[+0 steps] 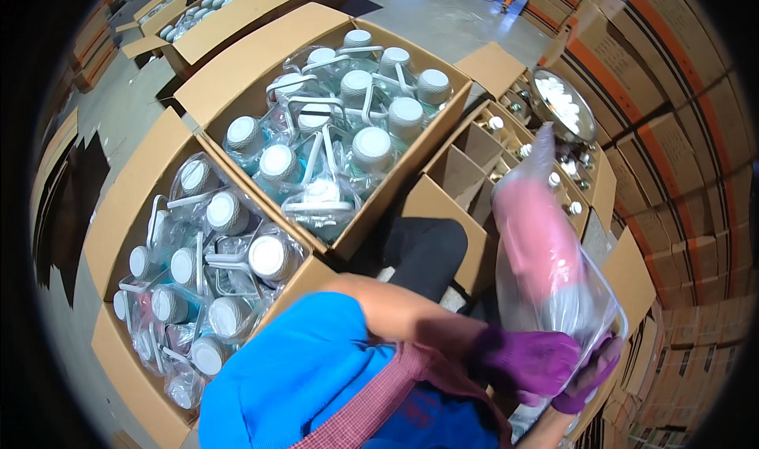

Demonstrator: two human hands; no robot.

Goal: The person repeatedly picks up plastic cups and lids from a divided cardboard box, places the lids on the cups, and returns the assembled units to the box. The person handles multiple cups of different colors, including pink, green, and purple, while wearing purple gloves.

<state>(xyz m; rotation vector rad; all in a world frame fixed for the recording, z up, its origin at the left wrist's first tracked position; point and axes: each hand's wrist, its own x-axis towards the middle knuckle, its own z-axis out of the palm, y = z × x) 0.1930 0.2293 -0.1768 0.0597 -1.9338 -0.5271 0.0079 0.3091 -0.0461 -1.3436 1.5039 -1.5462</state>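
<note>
A pink bottle (538, 232), its light grey-white end toward me, lies inside a clear plastic bag (544, 145) in front of me on the right. A pale curved strip like a handle (623, 311) shows along the bag's right side. My left hand (531, 362), in a purple glove, is closed on the near end of the bag. Close beside it, my right hand (591, 376), also gloved in purple, has its fingers bent round the bag's edge. What lies between the fingers is partly hidden.
Two open cartons on the left hold several bagged containers (278, 163) with white textured lids and handles. Beyond the pink bottle stands a divided carton (455, 176) with white-capped bottles and a metal bowl (581, 105) of white pieces. Stacked cartons (632, 62) wall the right side.
</note>
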